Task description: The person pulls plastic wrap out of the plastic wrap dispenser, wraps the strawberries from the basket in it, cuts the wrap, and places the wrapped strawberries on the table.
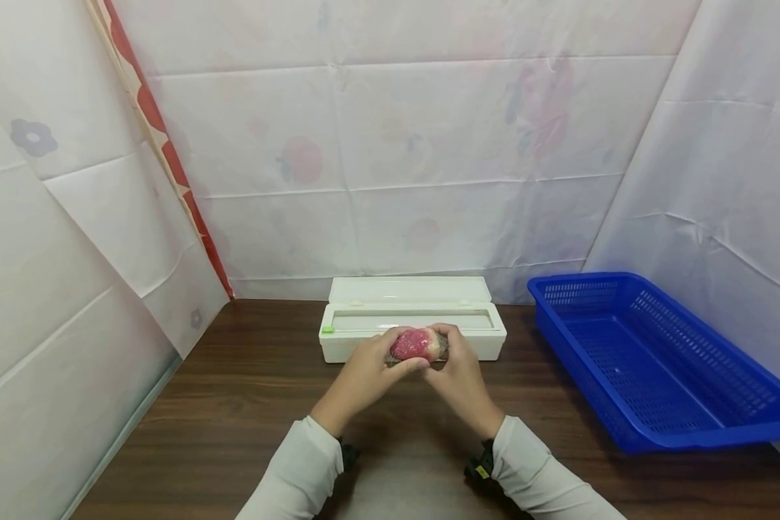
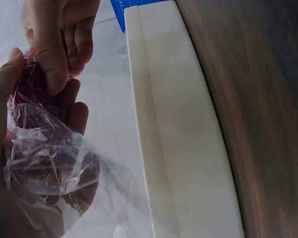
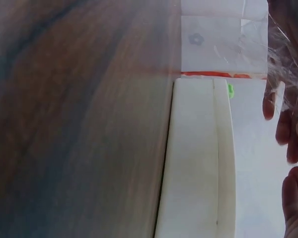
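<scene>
Both hands hold a rounded red-and-cream piece, like a fruit, wrapped in cling film (image 1: 413,344) in front of the white box. My left hand (image 1: 362,372) grips its left side, with the thumb along the front. From the other side the fingers and thumb of my right hand (image 1: 458,375) pinch it, and the two thumb tips come close together. Loose, crumpled clear film (image 2: 49,153) trails from it over the left fingers in the left wrist view. Behind the hands stands the white cling film dispenser (image 1: 412,347), its lid (image 1: 409,289) raised and a green slider (image 1: 327,330) at its left end.
A large blue plastic basket (image 1: 624,390) with slotted walls stands to the right. Everything is on a dark wood-grain table (image 1: 234,404). White printed sheets (image 1: 390,130) hang behind the table and at both sides.
</scene>
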`<state>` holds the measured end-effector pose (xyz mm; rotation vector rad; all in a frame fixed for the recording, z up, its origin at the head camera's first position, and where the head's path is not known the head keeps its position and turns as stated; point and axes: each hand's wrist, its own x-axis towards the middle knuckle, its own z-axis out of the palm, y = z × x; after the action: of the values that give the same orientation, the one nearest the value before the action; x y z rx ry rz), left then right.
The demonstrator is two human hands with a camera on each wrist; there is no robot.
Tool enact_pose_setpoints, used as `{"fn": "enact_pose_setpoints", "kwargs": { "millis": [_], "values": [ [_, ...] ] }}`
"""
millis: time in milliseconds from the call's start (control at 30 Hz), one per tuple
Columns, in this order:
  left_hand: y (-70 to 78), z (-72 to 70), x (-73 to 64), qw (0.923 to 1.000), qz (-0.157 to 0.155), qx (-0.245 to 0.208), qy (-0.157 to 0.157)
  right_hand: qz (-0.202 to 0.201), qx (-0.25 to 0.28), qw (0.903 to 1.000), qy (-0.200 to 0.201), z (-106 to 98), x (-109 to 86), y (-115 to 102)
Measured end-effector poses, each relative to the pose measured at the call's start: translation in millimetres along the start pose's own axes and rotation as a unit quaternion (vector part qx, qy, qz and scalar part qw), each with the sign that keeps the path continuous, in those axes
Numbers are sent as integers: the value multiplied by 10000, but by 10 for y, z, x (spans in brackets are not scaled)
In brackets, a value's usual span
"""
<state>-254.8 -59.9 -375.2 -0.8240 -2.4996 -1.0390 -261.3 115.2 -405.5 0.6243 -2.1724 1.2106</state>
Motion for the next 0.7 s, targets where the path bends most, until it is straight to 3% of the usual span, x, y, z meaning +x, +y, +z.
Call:
{"fn": "enact_pose_setpoints", "kwargs": {
  "millis": [233, 467, 600, 700],
  "values": [
    [-26, 20, -4, 9989, 12, -332, -337, -138, -147, 9995, -248, 7, 8, 2],
    [-88, -49, -21, 9935, -182, -933, -632, -268, 77, 9930, -1146, -110, 62, 25],
    [-123, -76, -19, 9892, -159, -1267, -724, 1, 859, 9761, -1996, -239, 103, 20],
    [-134, -89, -16, 9880, -131, -1333, -774, 678, 1890, 9450, -2580, -323, 133, 9]
  ]
}}
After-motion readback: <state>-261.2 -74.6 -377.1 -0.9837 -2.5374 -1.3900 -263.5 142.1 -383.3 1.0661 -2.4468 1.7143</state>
